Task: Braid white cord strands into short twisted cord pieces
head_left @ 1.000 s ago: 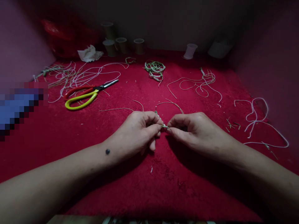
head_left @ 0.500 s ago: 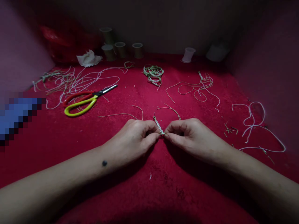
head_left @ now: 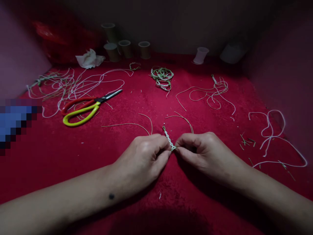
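Observation:
A short white and green braided cord [head_left: 168, 137] lies between my hands, its looped upper end at what looks like a pin head. My left hand [head_left: 149, 153] is closed, thumb and forefinger pinching cord at the left of the braid's lower end. On the other side my right hand [head_left: 200, 150] pinches cord just right of that same end. Thin loose cord ends [head_left: 129, 124] stretch out beyond my left hand, and more cord ends [head_left: 184, 118] curve out past my right. My fingertips hide the exact grip points.
Scissors [head_left: 81, 114] with red and yellow handles lie at left near tangled cords [head_left: 66, 85]. Finished braids [head_left: 161, 76] are piled at centre back. Thread spools [head_left: 144, 50] stand along the wall. A started braid [head_left: 214, 79] and white cord [head_left: 271, 137] lie at right.
The camera view has shifted slightly, so my hands and the braid sit lower in the picture. Both hands keep their pinch at the braid's lower end.

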Demonstrator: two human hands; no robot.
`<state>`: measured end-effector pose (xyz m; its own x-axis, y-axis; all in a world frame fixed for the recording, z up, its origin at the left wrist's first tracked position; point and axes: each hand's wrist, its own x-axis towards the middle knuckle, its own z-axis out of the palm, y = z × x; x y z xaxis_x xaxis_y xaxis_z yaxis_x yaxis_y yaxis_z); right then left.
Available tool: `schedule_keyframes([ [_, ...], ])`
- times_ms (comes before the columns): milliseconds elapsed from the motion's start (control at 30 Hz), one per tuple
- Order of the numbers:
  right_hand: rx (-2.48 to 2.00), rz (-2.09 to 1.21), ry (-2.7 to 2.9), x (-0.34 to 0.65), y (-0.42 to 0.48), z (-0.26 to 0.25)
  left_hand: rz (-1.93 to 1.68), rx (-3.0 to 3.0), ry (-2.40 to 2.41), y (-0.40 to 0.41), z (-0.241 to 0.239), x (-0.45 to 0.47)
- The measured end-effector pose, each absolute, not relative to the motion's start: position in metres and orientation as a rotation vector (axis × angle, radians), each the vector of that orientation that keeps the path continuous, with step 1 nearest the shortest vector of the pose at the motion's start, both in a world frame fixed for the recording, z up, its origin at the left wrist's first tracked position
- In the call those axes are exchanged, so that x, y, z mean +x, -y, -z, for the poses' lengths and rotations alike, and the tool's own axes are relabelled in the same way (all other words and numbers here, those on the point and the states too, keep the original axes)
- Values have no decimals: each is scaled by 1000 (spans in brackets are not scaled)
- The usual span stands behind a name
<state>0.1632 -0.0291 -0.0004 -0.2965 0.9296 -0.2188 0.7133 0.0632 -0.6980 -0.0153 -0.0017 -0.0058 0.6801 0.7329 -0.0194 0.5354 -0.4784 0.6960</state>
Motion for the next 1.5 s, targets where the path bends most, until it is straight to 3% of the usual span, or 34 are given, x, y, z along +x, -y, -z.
schedule_keyframes([
  [700,-1672,-975,2182,163,33,-3,-220,2168,-1062,6,3,-18],
  [1500,-1676,-1219,1973,163,31,-2,-217,2121,-1102,6,6,-16],
])
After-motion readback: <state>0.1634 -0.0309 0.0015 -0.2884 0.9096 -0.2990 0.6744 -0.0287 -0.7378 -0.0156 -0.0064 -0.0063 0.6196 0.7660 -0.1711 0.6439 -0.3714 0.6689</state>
